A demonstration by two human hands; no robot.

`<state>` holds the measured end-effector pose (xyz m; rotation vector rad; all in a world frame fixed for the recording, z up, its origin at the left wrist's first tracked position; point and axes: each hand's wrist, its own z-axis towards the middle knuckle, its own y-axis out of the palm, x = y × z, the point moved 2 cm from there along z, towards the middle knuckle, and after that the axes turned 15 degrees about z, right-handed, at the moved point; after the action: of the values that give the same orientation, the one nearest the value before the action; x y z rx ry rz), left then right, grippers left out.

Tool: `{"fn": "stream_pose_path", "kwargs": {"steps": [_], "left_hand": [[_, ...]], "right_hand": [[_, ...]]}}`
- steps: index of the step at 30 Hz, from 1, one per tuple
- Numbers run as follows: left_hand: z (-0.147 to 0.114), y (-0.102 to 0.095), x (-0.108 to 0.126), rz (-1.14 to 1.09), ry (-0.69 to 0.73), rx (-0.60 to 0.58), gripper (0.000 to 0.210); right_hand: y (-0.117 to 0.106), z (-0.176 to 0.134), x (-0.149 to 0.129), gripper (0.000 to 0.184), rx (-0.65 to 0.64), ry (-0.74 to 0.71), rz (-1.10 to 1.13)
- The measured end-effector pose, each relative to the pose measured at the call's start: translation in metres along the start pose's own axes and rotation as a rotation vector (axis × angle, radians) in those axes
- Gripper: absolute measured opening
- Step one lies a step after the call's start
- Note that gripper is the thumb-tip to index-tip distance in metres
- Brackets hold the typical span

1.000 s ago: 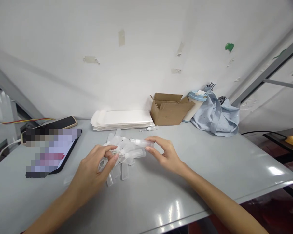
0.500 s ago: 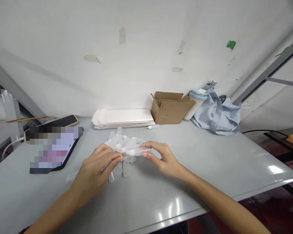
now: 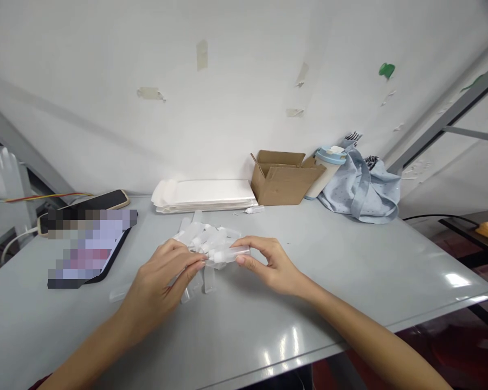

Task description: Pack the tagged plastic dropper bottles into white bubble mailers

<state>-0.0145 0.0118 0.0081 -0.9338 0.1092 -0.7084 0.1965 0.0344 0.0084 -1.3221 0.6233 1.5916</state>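
Note:
My right hand (image 3: 270,262) grips the base of a small translucent needle-tip bottle (image 3: 228,254) between thumb and fingers. The bottle lies nearly level, its white neck pointing left. At that neck end my left hand (image 3: 162,276) is closed in a pinch on the bottle's thin tip. Its fingertips hide most of the tip, so I cannot tell if a small cap is there too. Just behind and beneath the hands lies a loose pile of similar clear bottles (image 3: 193,230), several of them with white necks.
A white stack of flat cartons (image 3: 211,192) stands against the wall, beside an open cardboard box (image 3: 282,184), a lidded cup (image 3: 323,173) and a blue cloth bag (image 3: 361,195). One needle-tip bottle (image 3: 255,209) lies before the cartons. Two phones (image 3: 101,249) are at left.
The held bottle's neck has come slightly closer to my left fingertips, and the thin metal needle seen earlier is now mostly covered. Both hands otherwise keep nearly the same place.

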Motion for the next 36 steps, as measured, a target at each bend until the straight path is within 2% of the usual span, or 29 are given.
{"fn": "stream_pose_path", "kwargs": {"steps": [23, 36], "left_hand": [[-0.005, 0.001, -0.002, 0.002, 0.021, 0.008, 0.013], [-0.009, 0.012, -0.004, 0.218, 0.239, 0.017, 0.015]], "right_hand": [[0.001, 0.000, -0.003, 0.019, -0.001, 0.010, -0.006], [-0.001, 0.000, -0.010, 0.020, -0.103, 0.014, -0.125]]}}
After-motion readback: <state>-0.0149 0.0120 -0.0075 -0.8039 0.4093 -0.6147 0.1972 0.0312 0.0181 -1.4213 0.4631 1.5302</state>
